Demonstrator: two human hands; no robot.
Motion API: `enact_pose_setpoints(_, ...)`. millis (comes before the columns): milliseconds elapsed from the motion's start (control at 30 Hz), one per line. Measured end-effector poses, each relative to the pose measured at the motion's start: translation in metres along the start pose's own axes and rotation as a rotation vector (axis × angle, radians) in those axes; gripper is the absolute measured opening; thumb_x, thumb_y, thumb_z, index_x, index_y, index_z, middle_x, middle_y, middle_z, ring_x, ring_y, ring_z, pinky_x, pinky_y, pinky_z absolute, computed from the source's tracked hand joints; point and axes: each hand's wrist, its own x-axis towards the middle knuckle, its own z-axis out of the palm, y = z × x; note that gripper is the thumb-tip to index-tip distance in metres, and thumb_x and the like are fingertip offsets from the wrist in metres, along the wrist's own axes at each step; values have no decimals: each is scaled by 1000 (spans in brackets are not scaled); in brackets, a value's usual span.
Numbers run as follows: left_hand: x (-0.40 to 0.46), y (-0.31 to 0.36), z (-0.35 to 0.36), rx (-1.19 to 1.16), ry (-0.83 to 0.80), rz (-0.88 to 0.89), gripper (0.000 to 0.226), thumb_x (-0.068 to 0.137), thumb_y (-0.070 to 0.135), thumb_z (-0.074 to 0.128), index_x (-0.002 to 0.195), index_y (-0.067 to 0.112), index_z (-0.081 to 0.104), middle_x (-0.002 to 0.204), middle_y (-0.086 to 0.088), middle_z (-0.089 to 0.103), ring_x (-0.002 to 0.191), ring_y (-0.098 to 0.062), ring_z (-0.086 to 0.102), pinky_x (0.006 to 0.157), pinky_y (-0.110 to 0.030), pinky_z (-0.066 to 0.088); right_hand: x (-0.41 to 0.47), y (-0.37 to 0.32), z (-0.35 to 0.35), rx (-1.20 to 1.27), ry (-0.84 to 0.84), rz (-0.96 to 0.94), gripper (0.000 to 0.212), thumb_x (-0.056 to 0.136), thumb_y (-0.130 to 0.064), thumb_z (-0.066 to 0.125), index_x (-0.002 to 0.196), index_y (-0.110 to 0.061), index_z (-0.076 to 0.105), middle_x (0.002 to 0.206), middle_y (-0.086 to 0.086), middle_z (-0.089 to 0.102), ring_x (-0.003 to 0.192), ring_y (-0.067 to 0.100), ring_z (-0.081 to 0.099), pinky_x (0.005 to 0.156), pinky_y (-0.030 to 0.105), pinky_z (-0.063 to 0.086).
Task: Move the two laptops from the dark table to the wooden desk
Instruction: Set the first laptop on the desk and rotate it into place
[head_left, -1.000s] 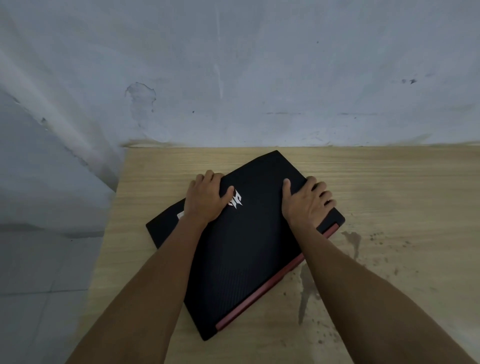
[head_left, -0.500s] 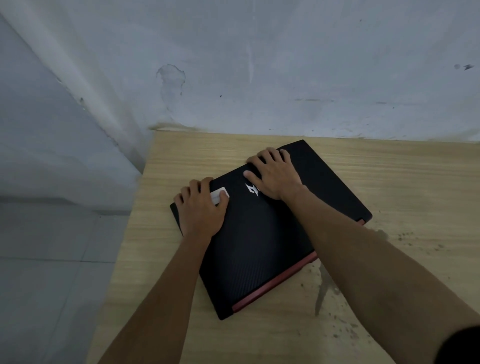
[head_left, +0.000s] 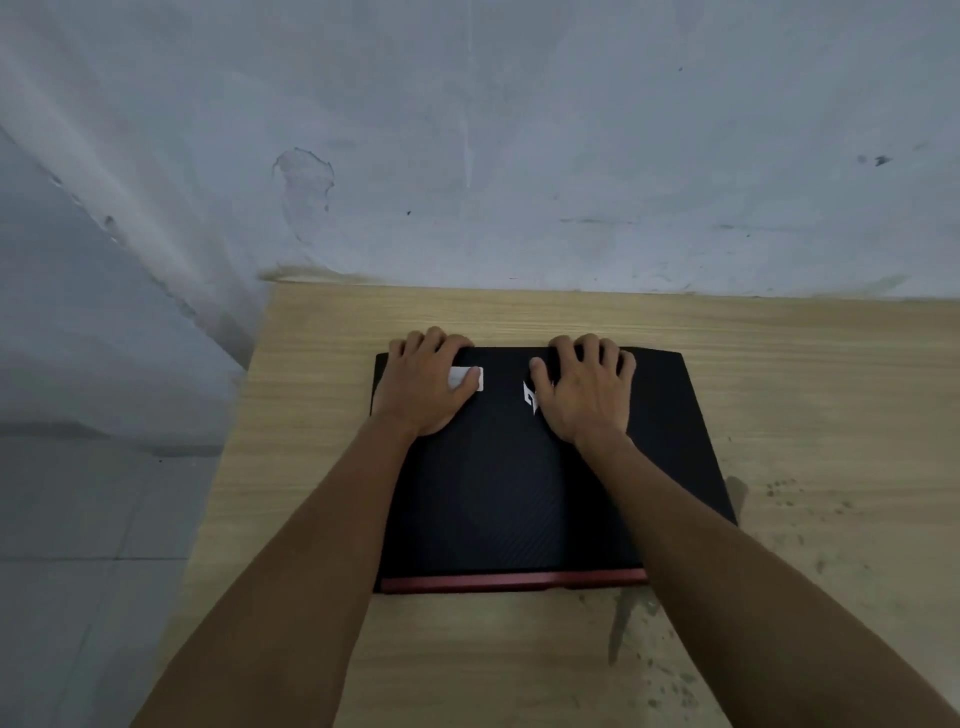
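Nearest to me, the red hinge strip (head_left: 511, 581) forms the near edge of the black laptop (head_left: 498, 499), the landmark for what follows. The laptop lies closed and flat on the wooden desk (head_left: 810, 374), its sides square to the desk's back edge. I judge the step in hand to be the final squaring of this machine on the desk; only one laptop is in view, so the next move probably calls for lifting both hands clear without dragging the lid, then going to fetch the other.

On the far half of the lid rest my left hand (head_left: 423, 387) and right hand (head_left: 584, 392), palms down, fingers loosely spread and curling over the far edge, pressing rather than gripping anything. The left thumb touches a small white sticker (head_left: 466, 378); the right thumb partly covers a pale angular logo (head_left: 531, 400).

The lid is matte with a fine woven texture; the desk is pale, straight-grained wood, speckled with dark stains right of the laptop. Beyond it stands a scuffed grey wall (head_left: 519, 156).
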Motion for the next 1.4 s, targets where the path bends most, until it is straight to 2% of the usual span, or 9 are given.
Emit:
enact_pose_setpoints(167, -12, 0, -2, -45, 75, -42, 49, 93, 49, 42, 132, 22, 54, 122, 0, 55, 112, -23, 51, 104, -38, 31, -3, 2, -4, 73, -31, 2, 52, 100, -58, 27, 132, -27, 55, 131, 6, 53, 127, 29, 40, 113, 50, 24)
enact_pose_setpoints(267, -33, 0, -6, -76, 138, -174, 53, 93, 46, 47, 138, 19, 51, 136, -5, 51, 126, -27, 45, 112, -43, 28, -9, 13, -6, 163, -8, 24, 54, 100, -57, 34, 144, -28, 49, 148, 8, 44, 142, 30, 32, 119, 52, 18)
enact_pose_setpoints(333, -52, -1, -9, -121, 145, -321, 59, 92, 49, 48, 144, 21, 44, 146, -7, 42, 135, -28, 38, 113, -46, 28, -17, 29, -11, 198, 17, 170, 58, 99, -57, 40, 148, -27, 45, 155, 11, 38, 147, 33, 28, 119, 54, 16)
enact_pose_setpoints(433, -79, 0, -14, -206, 123, -534, 69, 91, 54, 50, 148, 19, 34, 147, -13, 38, 132, -32, 39, 107, -48, 34, -38, 60, -19, 205, 20, 409, 65, 95, -62, 42, 149, -24, 42, 153, 15, 37, 139, 38, 35, 111, 53, 27)
enact_pose_setpoints(533, -101, 8, -19, -287, 143, -625, 66, 92, 53, 51, 142, 12, 42, 130, -16, 49, 115, -34, 51, 96, -47, 44, -59, 78, -23, 239, 6, 543, 72, 94, -65, 42, 149, -19, 38, 141, 22, 44, 122, 42, 46, 100, 51, 36)
enact_pose_setpoints(600, -109, 14, -20, -324, 145, -651, 61, 92, 52, 51, 136, 10, 48, 124, -16, 51, 108, -33, 54, 88, -45, 49, -66, 81, -24, 251, -10, 577, 75, 94, -65, 44, 148, -13, 37, 136, 24, 47, 120, 43, 47, 98, 52, 37)
enact_pose_setpoints(700, -114, 19, -22, -336, 110, -690, 61, 93, 54, 49, 133, 8, 49, 123, -16, 50, 109, -33, 53, 83, -44, 48, -64, 80, -30, 290, -40, 608, 78, 94, -64, 47, 143, -4, 41, 137, 24, 47, 123, 44, 44, 100, 54, 36)
enact_pose_setpoints(967, -111, 7, -23, -389, 104, -638, 60, 95, 51, 50, 132, 5, 49, 123, -20, 48, 111, -33, 50, 89, -45, 48, -56, 77, -36, 338, -108, 599, 77, 95, -65, 48, 142, -5, 40, 137, 24, 43, 125, 44, 42, 102, 59, 38)
enact_pose_setpoints(1400, -92, -81, -39, -386, 92, -673, 60, 95, 52, 48, 131, 4, 47, 127, -23, 45, 116, -39, 47, 95, -49, 44, -22, -4, -36, 352, -168, 489, 76, 98, -64, 44, 143, -3, 37, 139, 23, 40, 124, 42, 42, 98, 55, 41)
